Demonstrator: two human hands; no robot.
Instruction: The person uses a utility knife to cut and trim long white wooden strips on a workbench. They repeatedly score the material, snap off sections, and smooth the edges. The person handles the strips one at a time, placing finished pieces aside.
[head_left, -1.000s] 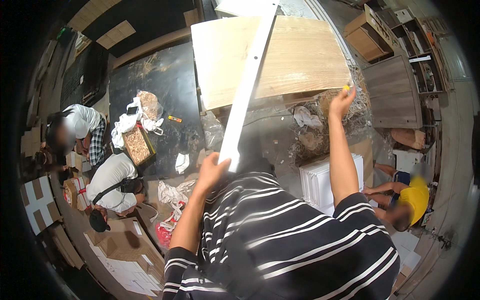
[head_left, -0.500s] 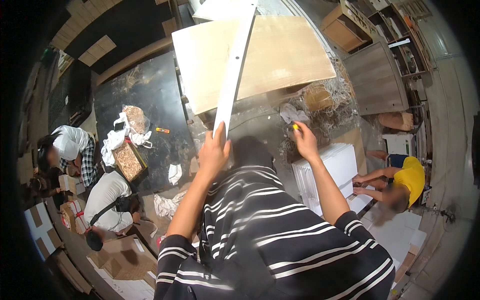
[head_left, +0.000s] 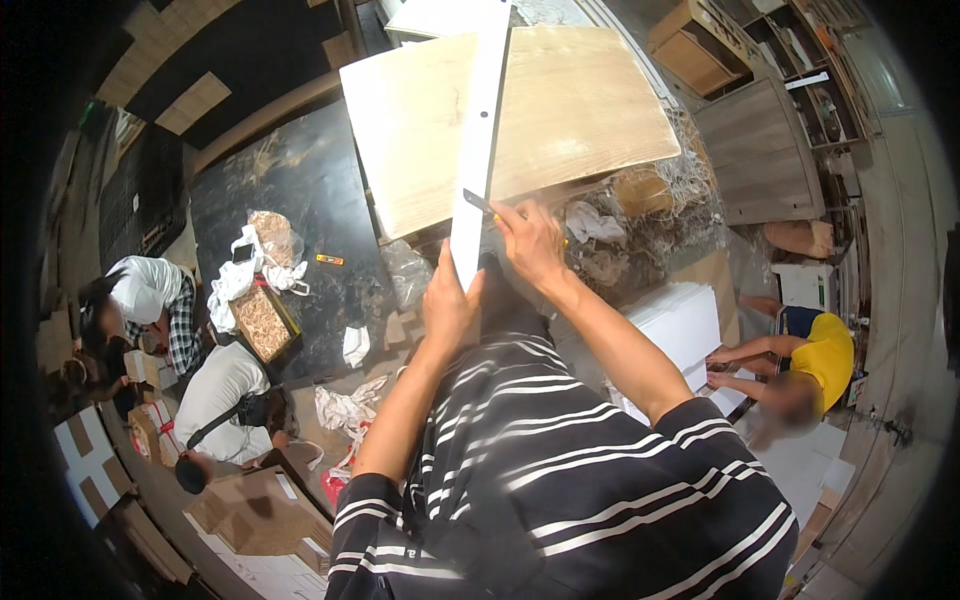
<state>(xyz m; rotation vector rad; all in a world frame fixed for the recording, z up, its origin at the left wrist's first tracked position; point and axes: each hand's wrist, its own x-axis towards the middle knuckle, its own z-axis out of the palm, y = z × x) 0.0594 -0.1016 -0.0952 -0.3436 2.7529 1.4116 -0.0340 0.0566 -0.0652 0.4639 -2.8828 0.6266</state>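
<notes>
My left hand (head_left: 450, 305) is closed round the near end of a long white board strip (head_left: 473, 160) with small dark holes. The strip slants away from me over a pale wood-grain panel (head_left: 570, 100) on the bench. In my right hand (head_left: 535, 242) is a utility knife (head_left: 478, 201) with a dark blade and bits of yellow showing. Its blade lies at the strip's right edge, beyond my left hand. My right fingers hide most of the handle.
On the dark tabletop (head_left: 310, 190) at left are a box of wood shavings (head_left: 265, 322), white rags and a small yellow-red item (head_left: 330, 260). Two people crouch at left. A person in yellow (head_left: 825, 355) handles white panels (head_left: 675, 330) at right. Crumpled cloth (head_left: 595, 222) lies by the bench.
My right hand has moved left and inward, bringing the knife blade from off to the side onto the strip's edge. The strip stands slightly more upright in my left hand.
</notes>
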